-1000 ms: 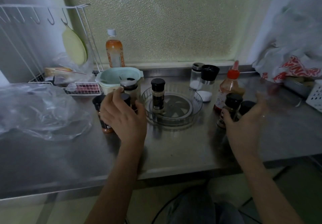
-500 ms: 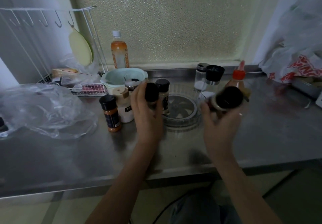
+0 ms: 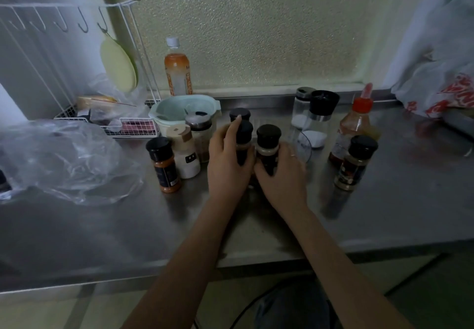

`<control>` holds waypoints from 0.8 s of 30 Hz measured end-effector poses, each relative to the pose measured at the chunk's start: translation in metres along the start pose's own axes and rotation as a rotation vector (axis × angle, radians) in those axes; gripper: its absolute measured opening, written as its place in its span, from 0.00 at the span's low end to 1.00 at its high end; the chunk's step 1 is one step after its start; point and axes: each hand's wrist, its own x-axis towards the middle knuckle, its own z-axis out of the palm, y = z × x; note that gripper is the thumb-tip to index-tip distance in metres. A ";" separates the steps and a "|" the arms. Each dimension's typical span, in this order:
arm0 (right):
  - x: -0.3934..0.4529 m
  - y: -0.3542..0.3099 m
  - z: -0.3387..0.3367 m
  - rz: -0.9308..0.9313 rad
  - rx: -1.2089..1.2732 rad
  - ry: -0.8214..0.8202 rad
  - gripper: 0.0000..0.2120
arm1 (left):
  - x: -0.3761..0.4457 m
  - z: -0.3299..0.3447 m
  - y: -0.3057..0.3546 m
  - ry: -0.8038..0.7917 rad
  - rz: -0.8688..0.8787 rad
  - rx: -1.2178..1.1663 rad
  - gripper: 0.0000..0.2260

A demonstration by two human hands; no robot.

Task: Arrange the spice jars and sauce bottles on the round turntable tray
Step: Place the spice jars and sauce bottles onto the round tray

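Note:
My left hand [image 3: 227, 164] grips a black-capped spice jar [image 3: 243, 136] and my right hand [image 3: 282, 175] grips another black-capped jar [image 3: 268, 141]. Both jars stand side by side at the near part of the clear round turntable tray [image 3: 302, 146], which my hands mostly hide. A third black-capped jar [image 3: 239, 114] stands just behind them on the tray. Left of the tray are an orange spice jar [image 3: 165, 166], a white jar [image 3: 186, 154] and a glass shaker [image 3: 200, 134]. To the right stand a brown spice jar [image 3: 355, 162], a red-capped sauce bottle [image 3: 357, 123], a black-lidded grinder [image 3: 318, 118] and a salt shaker [image 3: 301, 108].
A mint bowl [image 3: 177, 109] and an orange drink bottle [image 3: 177, 70] stand behind the jars. A white wire rack [image 3: 107, 123] and a crumpled clear plastic bag [image 3: 64, 159] fill the left counter. A white and red bag [image 3: 441, 90] lies at the far right.
My left hand carried a jar from the left cluster to the tray. My right hand lifted a jar from the right group and set it upright beside the other.

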 end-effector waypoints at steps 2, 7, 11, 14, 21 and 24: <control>-0.007 -0.003 -0.004 -0.036 0.065 -0.031 0.26 | -0.001 -0.002 -0.002 -0.018 -0.012 0.003 0.30; -0.012 0.004 -0.039 -0.138 0.007 0.557 0.20 | 0.000 -0.019 -0.008 0.315 -0.011 0.156 0.25; -0.008 0.032 -0.054 0.156 -0.130 0.737 0.24 | 0.007 -0.032 -0.020 0.663 -0.234 0.189 0.20; -0.004 0.043 -0.051 0.328 -0.075 0.666 0.29 | 0.011 -0.035 -0.025 0.679 -0.383 0.186 0.24; 0.005 0.059 -0.049 0.503 -0.107 0.518 0.31 | 0.011 -0.035 -0.048 0.440 -0.536 0.257 0.21; 0.010 0.061 -0.048 0.527 -0.131 0.412 0.30 | 0.010 -0.036 -0.048 0.429 -0.509 0.300 0.18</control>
